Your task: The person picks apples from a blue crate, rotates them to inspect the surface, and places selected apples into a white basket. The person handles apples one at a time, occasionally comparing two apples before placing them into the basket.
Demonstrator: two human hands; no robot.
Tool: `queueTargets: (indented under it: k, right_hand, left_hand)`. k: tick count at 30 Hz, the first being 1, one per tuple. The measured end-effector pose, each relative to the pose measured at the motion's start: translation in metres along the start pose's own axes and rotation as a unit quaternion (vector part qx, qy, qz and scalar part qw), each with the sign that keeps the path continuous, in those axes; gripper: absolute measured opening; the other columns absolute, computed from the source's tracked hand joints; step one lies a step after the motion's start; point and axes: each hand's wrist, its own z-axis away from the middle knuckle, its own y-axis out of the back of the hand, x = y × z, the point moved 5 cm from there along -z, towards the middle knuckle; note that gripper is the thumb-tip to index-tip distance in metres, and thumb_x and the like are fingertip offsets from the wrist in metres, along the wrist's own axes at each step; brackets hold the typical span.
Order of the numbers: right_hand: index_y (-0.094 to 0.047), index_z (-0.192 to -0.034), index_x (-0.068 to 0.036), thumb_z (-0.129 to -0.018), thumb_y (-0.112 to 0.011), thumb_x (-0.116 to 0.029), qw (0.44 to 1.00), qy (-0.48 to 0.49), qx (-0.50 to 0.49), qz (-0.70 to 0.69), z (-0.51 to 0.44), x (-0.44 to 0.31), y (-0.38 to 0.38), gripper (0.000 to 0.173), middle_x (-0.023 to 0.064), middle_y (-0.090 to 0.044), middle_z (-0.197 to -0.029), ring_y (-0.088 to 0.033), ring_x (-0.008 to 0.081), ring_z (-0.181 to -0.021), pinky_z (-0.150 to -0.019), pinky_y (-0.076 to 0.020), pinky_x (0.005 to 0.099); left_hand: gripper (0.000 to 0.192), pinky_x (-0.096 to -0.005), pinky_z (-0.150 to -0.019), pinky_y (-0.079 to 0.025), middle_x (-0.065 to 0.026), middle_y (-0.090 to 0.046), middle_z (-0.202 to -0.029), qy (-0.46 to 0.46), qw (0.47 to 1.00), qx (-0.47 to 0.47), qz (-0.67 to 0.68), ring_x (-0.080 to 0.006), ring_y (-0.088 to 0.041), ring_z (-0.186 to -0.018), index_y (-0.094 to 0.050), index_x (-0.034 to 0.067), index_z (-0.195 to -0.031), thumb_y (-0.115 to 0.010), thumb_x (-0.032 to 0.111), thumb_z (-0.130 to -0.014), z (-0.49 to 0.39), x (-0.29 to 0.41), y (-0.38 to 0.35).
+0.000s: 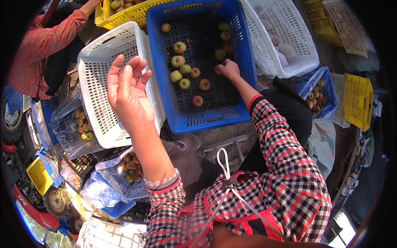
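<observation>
My left hand [130, 93] is raised palm up over a white plastic crate [90, 66], fingers apart and holding nothing. The visible inside of that crate shows no fruit. Inside a large blue plastic crate [203, 124], my right hand [231, 69] has its fingertips closed on an apple [218, 69], partly shaded. Several yellow-green and reddish apples [178, 61] lie loose on the blue crate's floor, left of that hand. A few more apples [225, 35] rest in dark shade along its right side.
At right, a lined white crate [287, 28] holds apples in foam nets [286, 49]. A lined blue crate [330, 90] contains apples. Another person's sleeve [52, 38] reaches toward a yellow crate [130, 15]. Bagged apples [131, 167] stand at lower left, near a red vehicle [37, 214].
</observation>
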Motion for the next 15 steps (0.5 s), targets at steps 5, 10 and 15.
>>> queueTargets:
  k: [5,10,15]
  right_hand:
    - [-0.063,-0.111,-0.004,-0.078,-0.07,-0.027,0.961,0.16,0.088,0.207,-0.083,-0.025,0.013,0.041,0.0207,-0.061,-0.124,-0.059,0.0408,-0.116,-0.089,-0.0524,0.0486]
    - [-0.062,-0.123,-0.012,-0.086,-0.063,-0.018,0.807,0.318,0.114,0.484,-0.138,-0.052,0.024,0.038,0.0182,-0.058,-0.131,-0.057,0.0368,-0.12,-0.097,-0.0454,0.0545]
    - [-0.062,-0.127,-0.013,-0.09,-0.06,-0.024,0.855,0.216,0.014,0.472,-0.194,-0.065,0.022,0.039,0.0155,-0.056,-0.138,-0.057,0.0363,-0.122,-0.104,-0.0392,0.055]
  left_hand:
    - [0.026,-0.0348,-0.085,-0.054,-0.0129,-0.069,-0.106,0.0,0.996,-0.016,-0.084,-0.0218,-0.067,-0.097,-0.06,0.0,-0.121,-0.058,0.009,-0.098,0.002,0.001,0.006]
    - [0.023,-0.0332,-0.084,-0.055,-0.0139,-0.069,-0.104,0.055,0.989,0.024,-0.134,-0.0217,-0.068,-0.094,-0.062,-0.002,-0.118,-0.056,0.008,-0.098,-0.008,-0.02,0.011]
    - [0.022,-0.0302,-0.081,-0.055,-0.0148,-0.07,-0.099,0.056,0.986,0.02,-0.154,-0.0189,-0.068,-0.088,-0.061,-0.006,-0.116,-0.055,0.005,-0.097,-0.001,-0.021,0.005]
